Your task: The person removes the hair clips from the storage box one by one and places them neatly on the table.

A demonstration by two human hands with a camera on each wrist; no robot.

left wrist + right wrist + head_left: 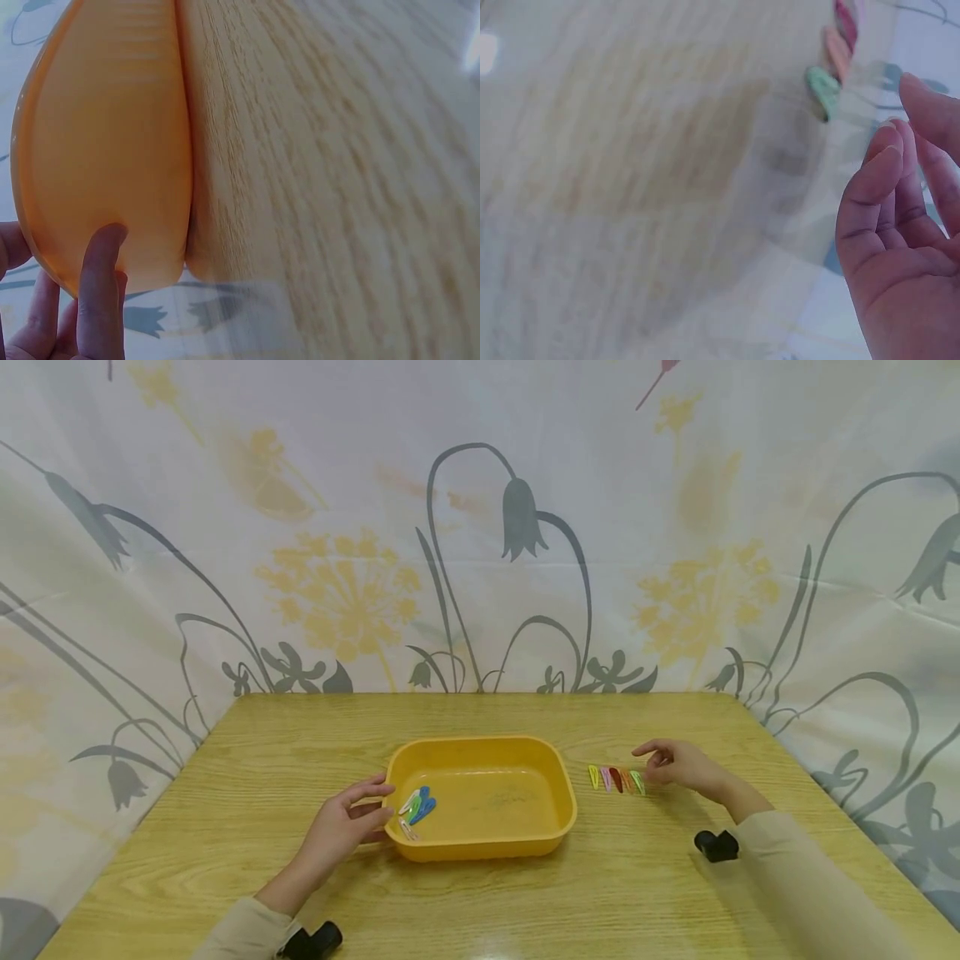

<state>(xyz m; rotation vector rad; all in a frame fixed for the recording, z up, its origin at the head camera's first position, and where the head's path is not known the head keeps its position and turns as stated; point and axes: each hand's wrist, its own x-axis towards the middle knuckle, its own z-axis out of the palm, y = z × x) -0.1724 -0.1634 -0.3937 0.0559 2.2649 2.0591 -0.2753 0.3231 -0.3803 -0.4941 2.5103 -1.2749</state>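
A yellow plastic basin point(480, 852) stands on the wooden table, with several snap hair clips point(423, 811) in blue, green and white at its left end. My left hand point(341, 827) grips its left rim; the left wrist view shows a finger point(97, 277) against the outer wall point(112, 150). To the right of the basin lies a row of hair clips in yellow, pink, dark red, orange point(627, 781) and green point(638, 782). Beside the green end of that row, my right hand point(678, 767) hovers with fingers loosely bent and nothing held.
The wood-grain table point(300, 735) reaches back to a flower-printed cloth point(480, 610) that hangs behind it and along both sides. A black camera point(716, 846) is worn at my right wrist, another black camera point(313, 940) at my left.
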